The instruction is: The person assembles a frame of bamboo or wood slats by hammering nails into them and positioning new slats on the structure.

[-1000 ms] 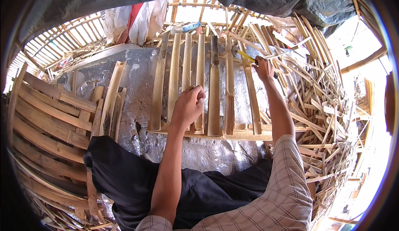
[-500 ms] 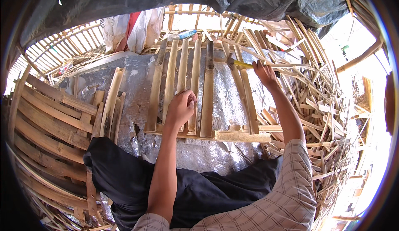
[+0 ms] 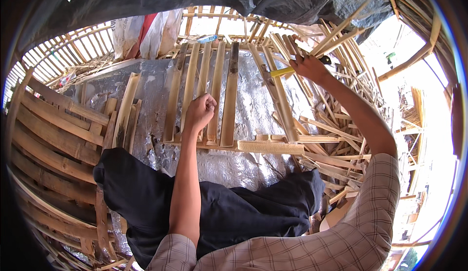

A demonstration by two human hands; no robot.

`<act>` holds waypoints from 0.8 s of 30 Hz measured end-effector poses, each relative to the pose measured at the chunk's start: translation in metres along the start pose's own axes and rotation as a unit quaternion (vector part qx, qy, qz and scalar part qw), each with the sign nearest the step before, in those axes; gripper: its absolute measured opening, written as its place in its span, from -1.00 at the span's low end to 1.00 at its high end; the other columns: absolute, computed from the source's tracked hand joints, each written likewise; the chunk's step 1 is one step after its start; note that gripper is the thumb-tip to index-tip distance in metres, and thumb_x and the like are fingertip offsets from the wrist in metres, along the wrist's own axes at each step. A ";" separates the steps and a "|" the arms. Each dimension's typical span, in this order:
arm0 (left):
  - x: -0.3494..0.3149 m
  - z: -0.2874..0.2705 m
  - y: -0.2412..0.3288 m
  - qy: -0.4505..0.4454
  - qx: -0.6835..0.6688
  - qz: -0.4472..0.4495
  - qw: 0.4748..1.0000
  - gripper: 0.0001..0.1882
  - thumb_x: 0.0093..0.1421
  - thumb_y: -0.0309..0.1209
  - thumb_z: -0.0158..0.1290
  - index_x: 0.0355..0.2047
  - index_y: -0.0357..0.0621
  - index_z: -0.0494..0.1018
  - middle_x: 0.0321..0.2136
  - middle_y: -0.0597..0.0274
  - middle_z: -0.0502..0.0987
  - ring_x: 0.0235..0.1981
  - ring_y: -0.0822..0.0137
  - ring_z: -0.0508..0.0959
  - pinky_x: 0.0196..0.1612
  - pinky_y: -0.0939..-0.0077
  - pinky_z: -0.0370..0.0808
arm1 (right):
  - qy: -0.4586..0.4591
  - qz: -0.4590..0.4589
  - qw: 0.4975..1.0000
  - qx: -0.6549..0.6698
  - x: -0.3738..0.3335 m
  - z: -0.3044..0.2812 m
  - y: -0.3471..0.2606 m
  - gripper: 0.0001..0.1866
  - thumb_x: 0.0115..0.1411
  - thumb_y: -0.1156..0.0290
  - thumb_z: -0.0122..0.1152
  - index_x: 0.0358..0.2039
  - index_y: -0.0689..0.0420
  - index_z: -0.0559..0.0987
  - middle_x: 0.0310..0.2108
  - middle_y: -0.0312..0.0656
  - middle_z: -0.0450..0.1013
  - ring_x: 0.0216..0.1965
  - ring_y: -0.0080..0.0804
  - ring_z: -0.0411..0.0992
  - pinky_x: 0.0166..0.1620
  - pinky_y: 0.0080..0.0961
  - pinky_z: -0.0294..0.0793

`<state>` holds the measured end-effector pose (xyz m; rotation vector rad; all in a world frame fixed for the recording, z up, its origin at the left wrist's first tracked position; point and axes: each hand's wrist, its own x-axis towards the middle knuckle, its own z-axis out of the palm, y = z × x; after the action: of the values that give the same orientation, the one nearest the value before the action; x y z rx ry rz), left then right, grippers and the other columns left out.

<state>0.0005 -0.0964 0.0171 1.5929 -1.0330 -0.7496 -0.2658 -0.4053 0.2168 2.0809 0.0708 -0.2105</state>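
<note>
The right hand's fingers close round a yellow-handled tool — handle pointing left. The left hand's fingers curl, pinching something too small to tell, over split bamboo slats running away from the person — across a crossbar.

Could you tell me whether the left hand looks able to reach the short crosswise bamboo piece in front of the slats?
Probably yes: the left hand rests on the bamboo slats, and the crosswise bamboo piece lies close by, uncovered, with nothing between them.
</note>
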 end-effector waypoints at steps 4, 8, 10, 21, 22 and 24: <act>0.000 -0.002 -0.002 0.031 0.007 0.019 0.999 -0.88 0.15 -0.59 -0.01 -0.34 -0.24 0.53 -0.42 0.03 0.63 -0.36 0.09 0.63 -0.25 0.26 0.54 | -0.061 -0.043 0.997 0.023 -0.012 -0.024 0.011 -0.84 0.14 0.47 0.20 -0.24 0.18 0.54 -0.37 -0.13 0.51 -0.53 -0.32 0.59 -0.47 -0.38 0.56; -0.004 0.002 0.003 0.056 0.029 0.035 0.997 -0.88 0.13 -0.60 -0.02 -0.37 -0.25 0.52 -0.42 0.02 0.63 -0.36 0.05 0.64 -0.27 0.22 0.55 | -0.154 -0.057 0.985 0.051 -0.051 -0.031 0.004 -0.79 0.13 0.45 0.20 -0.20 0.19 0.56 -0.38 -0.16 0.51 -0.57 -0.32 0.57 -0.49 -0.39 0.56; -0.006 -0.001 0.002 0.056 0.043 0.037 0.997 -0.89 0.14 -0.57 0.00 -0.36 -0.23 0.53 -0.41 0.05 0.64 -0.36 0.10 0.64 -0.27 0.25 0.54 | -0.192 -0.016 0.978 0.078 -0.071 -0.039 -0.010 -0.79 0.14 0.47 0.21 -0.19 0.20 0.54 -0.39 -0.13 0.55 -0.51 -0.26 0.62 -0.46 -0.34 0.59; -0.005 0.002 0.003 0.050 0.101 -0.002 0.994 -0.89 0.16 -0.46 0.05 -0.32 -0.15 0.55 -0.45 0.18 0.62 -0.44 0.29 0.61 -0.35 0.36 0.49 | -0.334 0.051 0.930 0.144 -0.219 -0.044 -0.013 -0.95 0.22 0.43 0.15 -0.30 0.06 0.53 -0.43 -0.19 0.58 -0.31 -0.20 0.64 -0.26 -0.26 0.62; -0.001 -0.002 -0.005 0.057 0.096 -0.002 0.994 -0.90 0.15 -0.49 0.05 -0.33 -0.16 0.54 -0.48 0.20 0.60 -0.47 0.34 0.59 -0.36 0.40 0.48 | -0.322 0.053 0.934 0.145 -0.227 -0.050 -0.008 -0.95 0.23 0.42 0.13 -0.31 0.06 0.53 -0.45 -0.20 0.57 -0.32 -0.21 0.64 -0.27 -0.26 0.62; 0.000 0.007 -0.003 0.030 0.069 -0.010 0.997 -0.91 0.15 -0.52 0.03 -0.34 -0.19 0.52 -0.51 0.22 0.56 -0.49 0.42 0.55 -0.38 0.45 0.45 | -0.368 0.095 0.915 0.136 -0.265 -0.058 0.004 -0.81 0.19 0.45 0.16 -0.16 0.12 0.55 -0.47 -0.20 0.58 -0.37 -0.16 0.64 -0.33 -0.28 0.61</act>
<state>-0.0046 -0.0988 0.0122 1.7349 -1.0453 -0.6513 -0.5190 -0.3476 0.2959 2.1297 -0.6475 -0.9094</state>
